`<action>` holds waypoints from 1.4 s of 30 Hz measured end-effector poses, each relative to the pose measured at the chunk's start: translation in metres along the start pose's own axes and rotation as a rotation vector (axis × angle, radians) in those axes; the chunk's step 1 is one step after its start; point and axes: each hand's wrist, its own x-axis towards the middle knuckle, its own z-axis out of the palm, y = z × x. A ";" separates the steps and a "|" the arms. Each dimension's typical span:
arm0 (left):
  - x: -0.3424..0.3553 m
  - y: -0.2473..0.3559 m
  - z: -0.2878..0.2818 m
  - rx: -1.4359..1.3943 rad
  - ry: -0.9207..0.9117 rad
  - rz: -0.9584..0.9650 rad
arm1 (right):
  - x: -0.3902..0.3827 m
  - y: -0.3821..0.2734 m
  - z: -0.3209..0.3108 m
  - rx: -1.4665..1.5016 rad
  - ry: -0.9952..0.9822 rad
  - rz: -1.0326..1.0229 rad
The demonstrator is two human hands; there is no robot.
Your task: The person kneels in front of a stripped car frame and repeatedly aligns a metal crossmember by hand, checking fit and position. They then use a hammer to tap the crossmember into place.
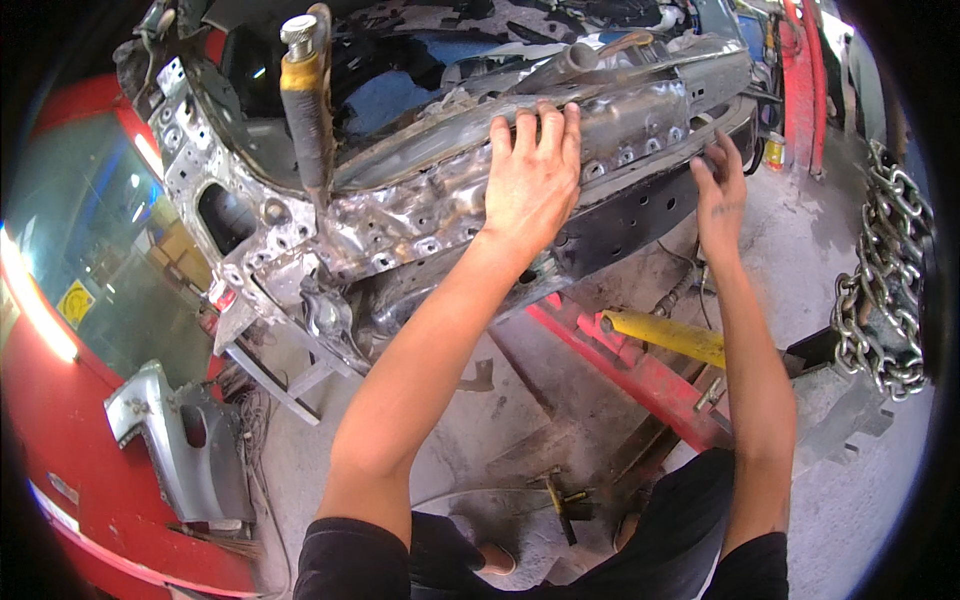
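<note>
My left hand (pixel 533 180) lies flat, fingers spread and pointing away from me, on the bare metal sill panel (pixel 400 222) of a stripped car body. To its right, my right hand (pixel 721 198) has its fingers slightly bent and apart beside the dark lower strip (pixel 640 205) of the sill. Whether its fingertips touch that strip, I cannot tell. Locking pliers (pixel 308 120) with dark and yellow grips and a knurled end screw stand upright on the sill's left part. Behind my left hand, a tube end (pixel 575 60) sticks out over the body.
A red and yellow pulling frame (pixel 660 335) runs under the body. Heavy chains (pixel 885 280) hang at the right. A silver fender (pixel 185 445) leans by a red door (pixel 80 440) at the left. A hammer-like tool (pixel 560 505) and a hose (pixel 460 492) lie near my feet.
</note>
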 end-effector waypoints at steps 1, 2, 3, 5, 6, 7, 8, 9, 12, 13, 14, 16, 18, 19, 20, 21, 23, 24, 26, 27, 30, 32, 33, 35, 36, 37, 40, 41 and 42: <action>-0.002 0.000 0.000 0.002 -0.023 -0.004 | -0.022 -0.009 0.001 0.038 -0.031 0.035; -0.003 -0.001 0.000 -0.002 -0.022 -0.008 | -0.043 -0.019 0.001 0.076 -0.060 0.068; -0.002 0.000 0.000 -0.009 -0.020 -0.012 | -0.063 -0.027 -0.002 0.110 -0.088 0.100; -0.004 0.002 0.001 -0.025 -0.039 -0.020 | -0.103 -0.039 -0.009 0.077 -0.163 0.130; -0.003 0.002 0.000 -0.034 -0.029 -0.019 | -0.119 -0.045 -0.014 0.062 -0.203 0.142; -0.003 0.002 0.001 -0.036 -0.026 -0.016 | -0.140 -0.041 -0.017 0.029 -0.247 0.150; -0.003 0.001 0.002 -0.038 -0.023 -0.013 | -0.160 -0.031 -0.020 -0.004 -0.292 0.156; -0.004 0.001 0.000 -0.057 -0.035 -0.015 | -0.172 -0.024 -0.021 -0.039 -0.340 0.164; -0.005 0.003 -0.004 -0.054 -0.038 -0.007 | -0.175 -0.022 -0.020 -0.175 -0.410 -0.055; -0.006 0.003 -0.005 -0.073 -0.057 -0.011 | -0.177 -0.021 -0.019 -0.189 -0.422 -0.063; -0.007 0.003 -0.006 -0.068 -0.057 -0.004 | -0.180 -0.020 -0.019 -0.203 -0.433 -0.071; -0.009 0.001 -0.005 -0.063 -0.057 0.011 | -0.183 -0.019 -0.016 -0.219 -0.465 -0.082; -0.011 -0.002 -0.005 -0.067 -0.064 0.013 | -0.187 -0.018 -0.013 -0.222 -0.507 -0.089; -0.011 -0.003 -0.005 -0.082 -0.045 0.020 | -0.187 -0.019 -0.013 -0.227 -0.523 -0.091; -0.012 -0.005 -0.006 -0.095 -0.027 0.027 | -0.187 -0.020 -0.012 -0.231 -0.539 -0.093; -0.012 -0.005 -0.007 -0.151 -0.033 0.007 | -0.188 -0.021 -0.011 -0.234 -0.556 -0.096; -0.010 -0.004 -0.015 -0.261 -0.042 -0.027 | -0.188 -0.017 -0.010 -0.245 -0.567 -0.106; -0.013 -0.003 -0.020 -0.290 -0.037 -0.038 | -0.188 -0.016 -0.010 -0.248 -0.573 -0.112; -0.026 0.007 -0.035 -0.358 -0.025 -0.065 | -0.187 -0.017 -0.011 -0.274 -0.580 -0.137; -0.037 0.012 -0.045 -0.421 0.003 -0.076 | -0.187 -0.018 -0.010 -0.283 -0.583 -0.149; -0.086 0.028 -0.069 -0.579 -0.023 -0.120 | -0.192 -0.003 -0.013 -0.309 -0.577 -0.145; -0.120 0.024 -0.084 -0.570 -0.084 -0.208 | -0.194 -0.011 -0.011 -0.254 -0.612 -0.122; -0.133 0.018 -0.088 -0.541 -0.115 -0.253 | -0.193 -0.017 -0.010 -0.231 -0.622 -0.113; -0.153 0.001 -0.091 -0.476 -0.161 -0.339 | -0.195 -0.018 -0.005 -0.215 -0.612 -0.134; -0.158 -0.006 -0.090 -0.451 -0.169 -0.384 | -0.196 -0.019 -0.004 -0.211 -0.606 -0.143; -0.163 -0.015 -0.089 -0.424 -0.148 -0.407 | -0.200 -0.021 0.001 -0.180 -0.615 -0.138; -0.163 -0.035 -0.078 -0.466 -0.013 -0.551 | -0.204 -0.029 0.012 -0.103 -0.641 -0.152; -0.161 -0.038 -0.073 -0.472 -0.006 -0.613 | -0.205 -0.033 0.015 -0.080 -0.648 -0.164; -0.158 -0.040 -0.068 -0.477 0.000 -0.676 | -0.207 -0.036 0.019 -0.056 -0.656 -0.176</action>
